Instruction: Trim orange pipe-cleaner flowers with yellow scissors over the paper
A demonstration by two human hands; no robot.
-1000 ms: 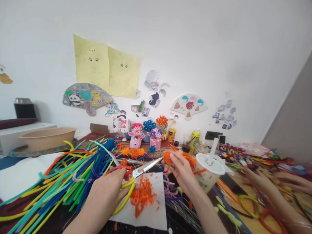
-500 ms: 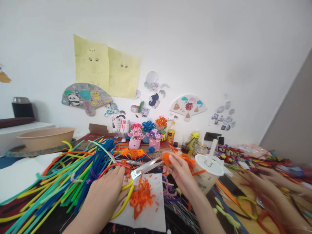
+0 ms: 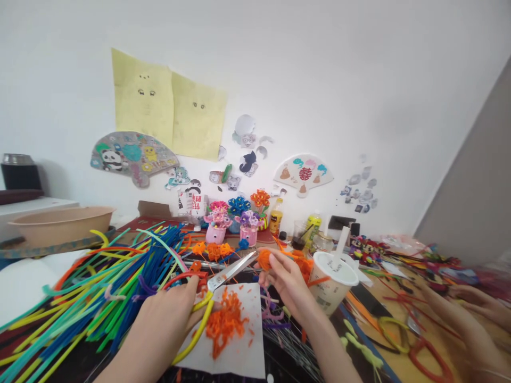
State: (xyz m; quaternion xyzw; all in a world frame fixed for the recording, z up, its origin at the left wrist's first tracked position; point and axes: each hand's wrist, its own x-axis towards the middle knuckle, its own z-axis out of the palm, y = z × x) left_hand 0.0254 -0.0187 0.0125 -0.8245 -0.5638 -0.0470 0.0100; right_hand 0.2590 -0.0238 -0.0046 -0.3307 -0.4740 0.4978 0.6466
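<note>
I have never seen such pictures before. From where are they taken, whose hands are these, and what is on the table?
There is no machine here: one camera, worn on a person's head, looks forward and down, so the two bare hands in the middle are the wearer's own. The left hand holds scissors with yellow and red handles; the right hand holds an orange fuzzy piece near their tips. Below lies a white sheet with orange clippings. To the left are many coloured fuzzy stems; to the right stands a lidded cup with a straw. Flowers in small pots stand behind. At the far right, another person's hand is also visible.
</note>
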